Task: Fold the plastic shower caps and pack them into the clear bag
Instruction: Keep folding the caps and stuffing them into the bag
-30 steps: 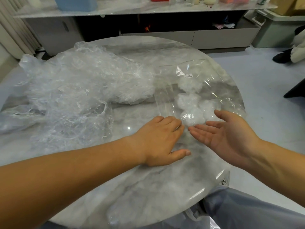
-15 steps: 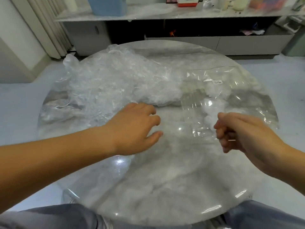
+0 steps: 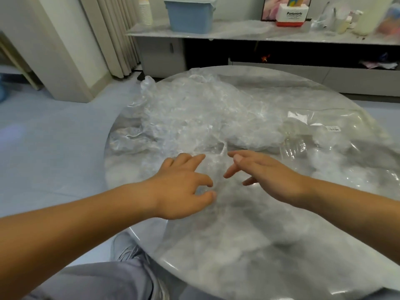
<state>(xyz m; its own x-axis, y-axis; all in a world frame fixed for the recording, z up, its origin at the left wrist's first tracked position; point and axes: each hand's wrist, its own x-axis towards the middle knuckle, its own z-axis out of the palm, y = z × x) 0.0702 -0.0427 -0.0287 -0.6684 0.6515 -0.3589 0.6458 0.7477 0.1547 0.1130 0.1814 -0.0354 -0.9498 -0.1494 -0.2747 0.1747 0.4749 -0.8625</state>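
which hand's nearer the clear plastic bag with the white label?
Right. The right hand is just left of the clear plastic bag; the left hand is farther left.

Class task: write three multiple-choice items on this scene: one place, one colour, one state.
1. The clear bag lies: A) right of the pile of shower caps B) left of it C) on the floor
2. The storage box on the shelf is: A) yellow B) blue C) black
3. The right hand is: A) a fist B) gripping the bag C) open, fingers spread
Answers: A, it lies beside the pile's right edge; B, its walls are blue; C, its straight fingers hold nothing.
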